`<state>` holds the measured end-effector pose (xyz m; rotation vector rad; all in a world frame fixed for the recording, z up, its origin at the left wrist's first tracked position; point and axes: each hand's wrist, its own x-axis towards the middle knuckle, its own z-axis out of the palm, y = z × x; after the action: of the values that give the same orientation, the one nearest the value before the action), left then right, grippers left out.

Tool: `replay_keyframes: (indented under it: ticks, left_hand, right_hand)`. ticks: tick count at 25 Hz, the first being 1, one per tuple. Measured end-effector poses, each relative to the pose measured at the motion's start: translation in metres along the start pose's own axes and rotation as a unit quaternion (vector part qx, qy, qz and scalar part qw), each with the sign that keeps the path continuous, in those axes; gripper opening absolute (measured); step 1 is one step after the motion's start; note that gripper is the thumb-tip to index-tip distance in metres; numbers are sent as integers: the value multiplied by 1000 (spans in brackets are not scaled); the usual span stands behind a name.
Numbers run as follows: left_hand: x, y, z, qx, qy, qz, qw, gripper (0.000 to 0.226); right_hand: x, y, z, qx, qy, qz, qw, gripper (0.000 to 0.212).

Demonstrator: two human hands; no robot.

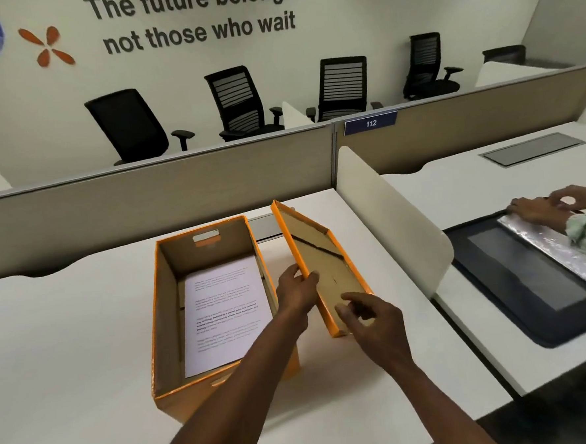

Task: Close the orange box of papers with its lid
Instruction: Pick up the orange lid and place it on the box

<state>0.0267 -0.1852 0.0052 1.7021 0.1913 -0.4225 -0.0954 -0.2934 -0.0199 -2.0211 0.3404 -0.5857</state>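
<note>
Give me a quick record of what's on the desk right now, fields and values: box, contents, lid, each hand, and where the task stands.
box: orange box, open, upright on the white desk
contents: printed papers lying flat inside
lid: orange lid, off the box, tilted on edge to its right, inner side facing the camera
left hand: left hand grips the lid's left rim
right hand: right hand at the lid's near end, fingers spread, grip unclear
task state: lid not yet on the box

The wall (308, 49) reads "The future belongs to those who take action", seemingly; partition tag (370, 123) reads "112".
</note>
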Motion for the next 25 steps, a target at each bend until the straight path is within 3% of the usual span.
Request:
replay_keyframes:
  ticks: [4,10,14,18,21,25]
  left_hand:
    - [-41,-4,-17,-18,-9,128,992,59]
    - [-116,6,-21,5,-10,261,965,68]
    - [-136,13,-26,-15,-23,268,963,66]
    - [-136,20,-41,-33,-64,275,959,55]
    - [-121,33,-62,-29,-45,281,958,51]
    - [-87,50,-98,-37,-81,206,974,80]
  right_hand:
    - [50,-39,-34,20,57,19,998,26]
    - [105,-141,-27,-69,9,-93,993,43]
    - [92,-169,-17,-91,63,-164,980,24]
    - [76,-195,-44,-36,120,-176,976,19]
    - [65,-226,-79,83,71,-183,977,11]
    - [53,-258,-104,238,-3,-183,954,9]
